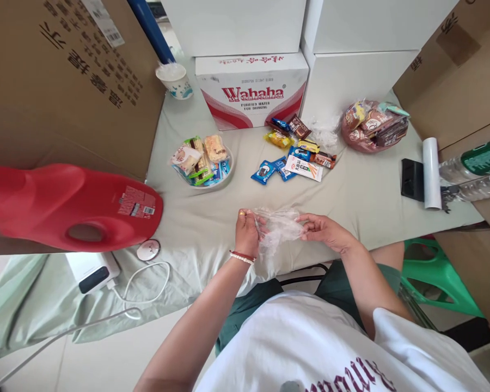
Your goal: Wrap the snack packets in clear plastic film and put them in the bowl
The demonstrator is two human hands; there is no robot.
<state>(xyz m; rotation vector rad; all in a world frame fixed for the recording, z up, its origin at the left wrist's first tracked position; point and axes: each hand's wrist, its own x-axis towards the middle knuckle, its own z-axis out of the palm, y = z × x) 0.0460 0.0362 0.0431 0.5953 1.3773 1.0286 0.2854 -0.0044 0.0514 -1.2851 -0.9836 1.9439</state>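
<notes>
Between my two hands, over the front part of the cloth-covered table (212,223), stretches a crumpled clear plastic bag (278,226). My left hand (247,233) is closed on the bag's left side. Thumb and fingers of my right hand (322,231) pinch its right side. Beyond the bag lies a loose group of wrapped snacks, among them a white packet (304,168) and a blue packet (263,172). To their left, a pale bowl (227,179) holds several wrapped snacks. A full bag of snacks (374,126) sits at the back right, beside more crumpled clear plastic (325,133).
A Wahaha carton (253,95) and white boxes (359,76) stand along the back. On the left are a large red jug (102,209), a paper cup (175,81) and a white power bank (92,272) with a cable. Plastic bottles (484,158) and a white roll (432,174) lie right.
</notes>
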